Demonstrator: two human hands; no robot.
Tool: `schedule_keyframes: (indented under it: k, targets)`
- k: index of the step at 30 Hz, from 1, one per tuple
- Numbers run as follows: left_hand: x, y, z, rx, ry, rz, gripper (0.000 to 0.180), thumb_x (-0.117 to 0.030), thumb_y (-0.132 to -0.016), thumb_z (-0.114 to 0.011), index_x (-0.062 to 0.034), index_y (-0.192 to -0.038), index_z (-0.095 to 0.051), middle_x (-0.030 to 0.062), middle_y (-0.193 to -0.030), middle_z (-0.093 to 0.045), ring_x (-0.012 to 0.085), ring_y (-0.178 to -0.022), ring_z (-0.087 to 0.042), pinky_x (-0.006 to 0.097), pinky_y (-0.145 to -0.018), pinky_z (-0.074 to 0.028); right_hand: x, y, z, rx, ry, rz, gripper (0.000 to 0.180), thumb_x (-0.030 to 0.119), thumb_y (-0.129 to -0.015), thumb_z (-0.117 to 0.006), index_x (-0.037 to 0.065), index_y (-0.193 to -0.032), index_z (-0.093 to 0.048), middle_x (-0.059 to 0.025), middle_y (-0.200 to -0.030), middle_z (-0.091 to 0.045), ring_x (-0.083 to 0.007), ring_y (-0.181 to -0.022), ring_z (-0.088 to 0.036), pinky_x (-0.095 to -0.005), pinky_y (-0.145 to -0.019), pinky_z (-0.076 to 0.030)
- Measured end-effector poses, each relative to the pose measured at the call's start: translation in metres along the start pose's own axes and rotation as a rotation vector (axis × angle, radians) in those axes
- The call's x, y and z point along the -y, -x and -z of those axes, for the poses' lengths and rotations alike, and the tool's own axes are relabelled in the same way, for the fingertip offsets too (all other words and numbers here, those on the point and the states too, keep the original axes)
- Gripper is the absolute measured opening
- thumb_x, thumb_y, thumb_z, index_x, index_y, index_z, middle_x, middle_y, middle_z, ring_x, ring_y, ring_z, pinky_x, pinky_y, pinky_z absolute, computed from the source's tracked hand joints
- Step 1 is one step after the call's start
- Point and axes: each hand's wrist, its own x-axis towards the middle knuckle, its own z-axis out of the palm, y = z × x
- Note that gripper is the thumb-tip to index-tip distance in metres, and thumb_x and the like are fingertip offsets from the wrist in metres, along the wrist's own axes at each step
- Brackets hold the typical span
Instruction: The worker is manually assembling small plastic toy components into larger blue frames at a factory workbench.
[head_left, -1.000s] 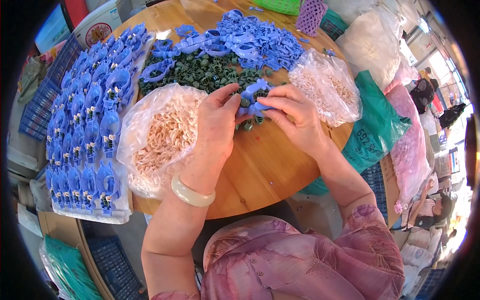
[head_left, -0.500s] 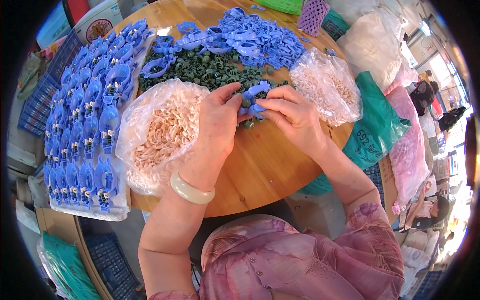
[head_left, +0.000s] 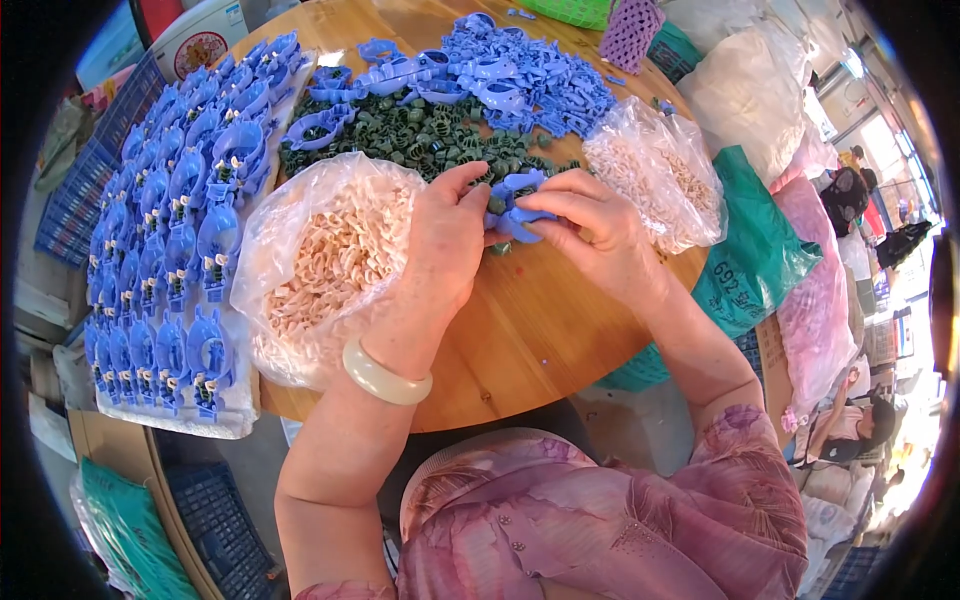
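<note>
Above the near edge of a pile of dark green plastic pieces [head_left: 430, 135], both hands grip one small blue plastic part [head_left: 516, 222]. My left hand [head_left: 448, 235] pinches it from the left, thumb and forefinger at its side; a pale bangle circles that wrist. From the right, my right hand [head_left: 598, 232] holds the part's other end between thumb and fingers. The fingers cover much of it, so its full shape is hidden. A clear bag of small cream-coloured pieces [head_left: 335, 260] sits close beside my left hand.
Rows of blue ring-shaped plastic assemblies [head_left: 185, 250] stand on a white board at the left. Small blue parts [head_left: 530, 75] are heaped at the back of the round wooden table [head_left: 540, 330]. Another bag of pale pieces [head_left: 655, 175] lies right, near a green sack [head_left: 755, 250].
My right hand has shifted slightly to the right and turned a little, and the blue part has tilted between the fingers. My left hand keeps nearly the same place.
</note>
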Motion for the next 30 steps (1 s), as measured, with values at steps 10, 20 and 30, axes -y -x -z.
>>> schedule_keyframes:
  k: [10, 20, 30]
  targets:
    - [0.003, 0.0, 0.003, 0.006, -0.169, -0.019, 0.03, -0.006, -0.092, -0.042, 0.001, -0.12, -0.047, 0.0051, -0.086, -0.058, 0.0102, -0.068, -0.055, 0.026, -0.06, -0.052, 0.008, 0.001, 0.0, 0.067, 0.215, 0.108, 0.024, 0.001, -0.07, -0.065, 0.008, -0.092, -0.062, -0.0046, -0.087, -0.058, -0.0236, -0.074, -0.06, -0.0312, -0.06, -0.049]
    - [0.005, -0.003, 0.004, 0.021, -0.242, -0.033, 0.031, -0.006, -0.091, -0.043, 0.0008, -0.121, -0.047, 0.0069, -0.087, -0.058, 0.011, -0.067, -0.055, 0.025, -0.058, -0.051, 0.01, 0.007, -0.014, -0.029, 0.236, 0.069, 0.017, 0.004, -0.073, -0.065, 0.007, -0.089, -0.061, -0.0065, -0.082, -0.058, -0.0259, -0.071, -0.06, -0.0318, -0.058, -0.048]
    - [0.011, -0.004, 0.003, 0.014, -0.297, -0.121, 0.034, -0.006, -0.088, -0.047, 0.0032, -0.121, -0.048, 0.0118, -0.086, -0.058, 0.0138, -0.06, -0.055, 0.027, -0.055, -0.046, 0.009, 0.014, -0.018, -0.064, 0.011, -0.14, 0.014, 0.006, -0.073, -0.065, 0.005, -0.086, -0.06, -0.0073, -0.08, -0.059, -0.0249, -0.069, -0.06, -0.0308, -0.057, -0.048]
